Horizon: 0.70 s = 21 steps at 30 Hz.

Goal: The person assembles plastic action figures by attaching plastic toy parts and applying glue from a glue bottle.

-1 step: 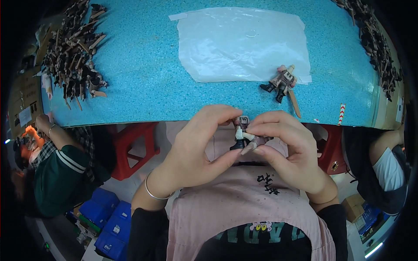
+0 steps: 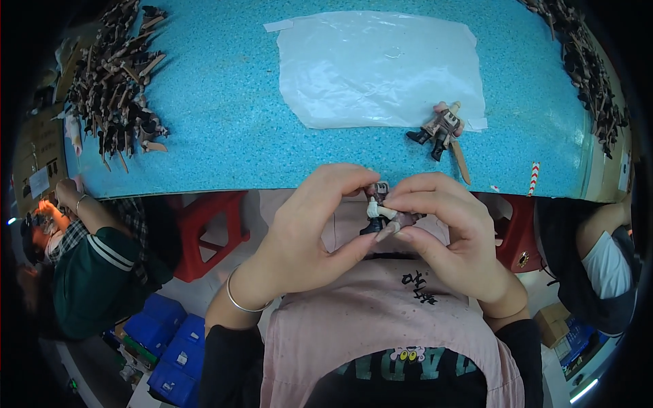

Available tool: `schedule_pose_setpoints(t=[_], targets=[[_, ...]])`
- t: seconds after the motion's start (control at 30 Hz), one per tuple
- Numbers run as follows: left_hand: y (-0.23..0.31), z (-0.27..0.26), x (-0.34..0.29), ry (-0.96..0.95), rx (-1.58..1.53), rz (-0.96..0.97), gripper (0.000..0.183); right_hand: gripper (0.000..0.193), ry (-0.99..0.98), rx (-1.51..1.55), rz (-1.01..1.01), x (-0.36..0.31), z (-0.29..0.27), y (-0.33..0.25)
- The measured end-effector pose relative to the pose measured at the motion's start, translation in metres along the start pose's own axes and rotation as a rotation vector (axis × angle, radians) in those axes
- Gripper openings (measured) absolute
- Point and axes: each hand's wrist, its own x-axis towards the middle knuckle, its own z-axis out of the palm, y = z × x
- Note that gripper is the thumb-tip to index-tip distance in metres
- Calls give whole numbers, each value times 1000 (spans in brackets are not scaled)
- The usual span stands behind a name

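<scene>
Just off the near edge of the table, both my hands pinch a small toy figure [image 2: 375, 209] with a brown and white body and black boots. My left hand [image 2: 303, 228] has thumb and index finger closed on its boot end and its upper end. From the other side, my right hand [image 2: 452, 224] grips its brownish part with thumb and fingers. My fingers hide some of the figure. Beyond my right hand, a similar toy figure [image 2: 443, 127] lies on the table, with a tan strip-like piece beside its legs.
The blue speckled table [image 2: 218, 122] has a clear plastic sheet [image 2: 381, 68] taped on it. Heaps of toy figures [image 2: 119, 88] lie far left and along the right edge [image 2: 592, 81]. People sit at both sides, near red stools [image 2: 214, 231]. Blue bins [image 2: 178, 367] stand lower left.
</scene>
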Motion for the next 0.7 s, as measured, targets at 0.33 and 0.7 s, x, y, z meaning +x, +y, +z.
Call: schedule_pose_setpoints(t=[0.33,0.7], targets=[[3,-1,3,-10,98,90,50,28,11,-39,34,0,2,-1],[-5,-3,6,15,37,50,27,27,59,26,43,0,7,5]])
